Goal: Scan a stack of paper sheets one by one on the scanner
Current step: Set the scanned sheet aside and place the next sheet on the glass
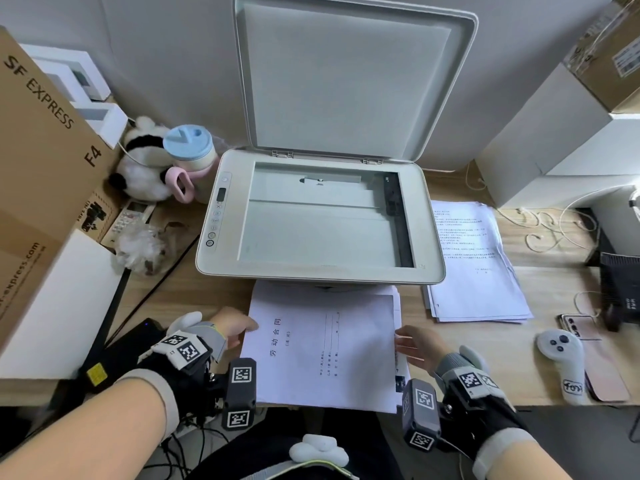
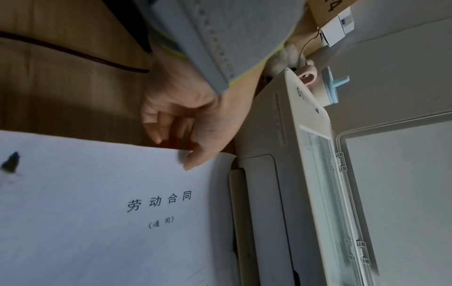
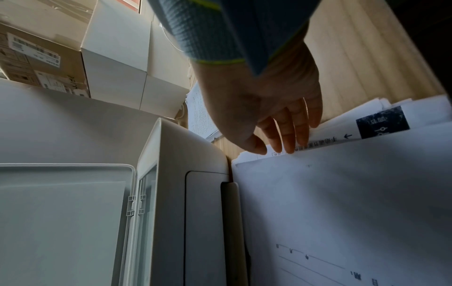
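Note:
The scanner (image 1: 318,216) sits mid-desk with its lid (image 1: 346,81) raised and its glass (image 1: 322,233) bare. A stack of paper (image 1: 398,306) lies in front of it at the desk's near edge. Its top sheet (image 1: 322,348) is a printed title page, also seen in the left wrist view (image 2: 97,212). My left hand (image 1: 242,329) pinches that sheet's left edge, thumb (image 2: 193,160) on top and fingers curled under. My right hand (image 1: 412,344) lays straight fingers (image 3: 288,135) against the stack's right edge. A second pile of printed sheets (image 1: 474,265) lies right of the scanner.
A big cardboard box (image 1: 41,140), a plush panda (image 1: 145,168) and a blue-lidded cup (image 1: 188,150) crowd the left. White boxes (image 1: 554,140) stand at the back right. A white controller (image 1: 562,362), a phone (image 1: 602,368), cables (image 1: 554,230) and a black device (image 1: 620,282) lie right.

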